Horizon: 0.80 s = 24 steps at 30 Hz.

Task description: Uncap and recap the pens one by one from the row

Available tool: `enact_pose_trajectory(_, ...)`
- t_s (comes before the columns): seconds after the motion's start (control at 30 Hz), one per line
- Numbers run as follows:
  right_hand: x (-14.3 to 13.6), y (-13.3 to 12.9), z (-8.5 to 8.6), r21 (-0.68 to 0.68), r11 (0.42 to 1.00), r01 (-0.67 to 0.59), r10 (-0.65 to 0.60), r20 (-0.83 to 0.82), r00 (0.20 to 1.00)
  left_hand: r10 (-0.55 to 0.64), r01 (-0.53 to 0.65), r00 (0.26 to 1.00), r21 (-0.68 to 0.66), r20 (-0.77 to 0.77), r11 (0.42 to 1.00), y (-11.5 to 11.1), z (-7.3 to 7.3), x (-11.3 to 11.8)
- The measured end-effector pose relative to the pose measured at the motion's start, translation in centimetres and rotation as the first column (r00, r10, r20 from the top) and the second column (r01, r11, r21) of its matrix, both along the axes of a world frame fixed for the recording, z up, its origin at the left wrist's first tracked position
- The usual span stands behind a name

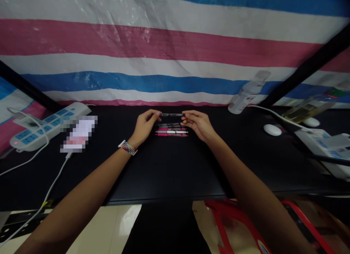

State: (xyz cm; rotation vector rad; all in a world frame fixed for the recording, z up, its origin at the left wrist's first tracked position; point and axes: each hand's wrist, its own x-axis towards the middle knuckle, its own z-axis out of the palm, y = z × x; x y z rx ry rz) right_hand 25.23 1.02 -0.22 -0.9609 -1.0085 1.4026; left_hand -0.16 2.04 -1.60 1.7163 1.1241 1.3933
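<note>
- Forearms (82, 195), head view: extend from the bottom edge toward the pen row (171, 132).
- Black pen (171, 115): long axis left-to-right, roughly parallel to the pen row; tip direction cannot be determined.
- White bottle (243, 97): right of and beyond the pen row, tilted in view; reddish label print, illegible.
- Phone (79, 133): left of the pen row; screen pixelated, unreadable.
- Left hand (144, 127): thumb and fingers pinched on the black pen's left end.
- Right hand (200, 125): fingertips closed on its right end.
- Black pen location: between both hands, just beyond the pen row; table contact cannot be determined.
</note>
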Motion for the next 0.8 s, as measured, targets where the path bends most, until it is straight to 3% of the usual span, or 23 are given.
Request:
enact_pose_trajectory(0.37, 0.4, 0.5, -0.5, -0.035, 0.999, -0.019, 0.018, -0.032, 0.999, 0.018, -0.018, 1.0, 0.042, -0.002, 0.999, -0.1, -0.1, 0.1)
enact_pose_trajectory(0.5, 0.4, 0.1, 0.2, -0.139, 0.983, -0.123, 0.094, -0.197, 0.976, 0.016, -0.017, 0.999, 0.045, 0.029, 0.999, 0.0, -0.1, 0.1)
enact_pose_trajectory(0.63, 0.3, -0.2, 0.7, -0.23, 0.938, -0.258, 0.14, -0.43, 0.892, 0.028, -0.031, 0.998, 0.044, 0.057, 0.999, 0.1, -0.2, 0.1)
enact_pose_trajectory(0.8, 0.1, 0.1, 0.1, -0.217, 0.948, -0.233, 0.107, -0.473, 0.875, 0.012, -0.015, 0.998, 0.05, 0.059, 0.999, 0.1, -0.2, 0.1)
